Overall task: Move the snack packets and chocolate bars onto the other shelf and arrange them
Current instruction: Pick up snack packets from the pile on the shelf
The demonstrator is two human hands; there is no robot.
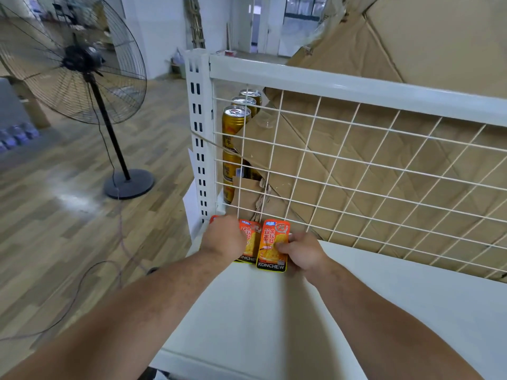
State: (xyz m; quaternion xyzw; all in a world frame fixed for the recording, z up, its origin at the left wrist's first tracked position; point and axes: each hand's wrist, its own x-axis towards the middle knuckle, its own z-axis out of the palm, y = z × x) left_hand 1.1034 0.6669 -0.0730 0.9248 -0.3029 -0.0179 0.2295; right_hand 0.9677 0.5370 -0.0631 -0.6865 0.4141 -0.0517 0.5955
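The right packet (271, 242) is pinched in the right hand (303, 255); the left packet (251, 241) is covered by the left hand (223, 237), grip indiscernible, before wire mesh (356, 174).

Pale brown wood-plank floor (68, 215), glossy with a soft patch of reflected light. On it at left, a tall black pedestal fan with a round wire cage (79, 61) and a disc base, thin dark cable (104, 262) trailing across the planks. Farther back, white painted walls (162, 28) and dark-framed windows (301, 6) giving daylight. At right, large flattened brown cardboard sheets (397, 50) behind a white wire-grid panel (356, 174).
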